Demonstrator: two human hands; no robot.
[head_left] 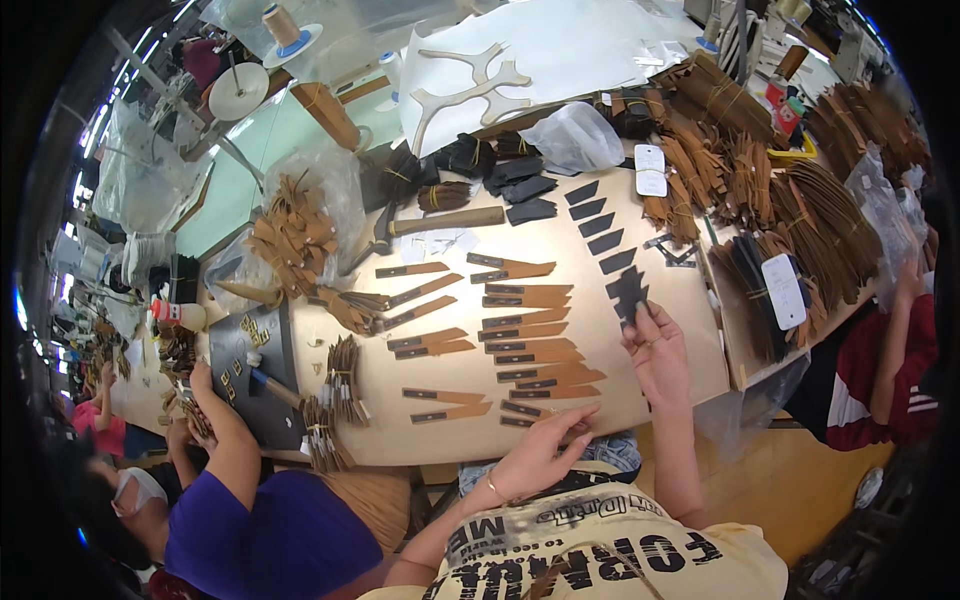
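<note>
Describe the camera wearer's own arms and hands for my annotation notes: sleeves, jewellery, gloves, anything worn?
Both forearms are bare, with no sleeves reaching into view and no gloves. The left hand has a thin bracelet at the wrist. The right hand shows no ring, watch or band that I can make out. Below the arms is a pale yellow shirt with bold black lettering.

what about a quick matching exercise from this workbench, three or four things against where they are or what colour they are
Things:
1. left hand
2. right hand
3. hammer
4. white oval tags

Places or states:
a. lying beyond the rows of brown strips
b. holding a dark leather piece
c. fingertips at the nearest brown strips
d. at the far end of the dark pieces' line

Pairs: 1-c, 2-b, 3-a, 4-d
</note>
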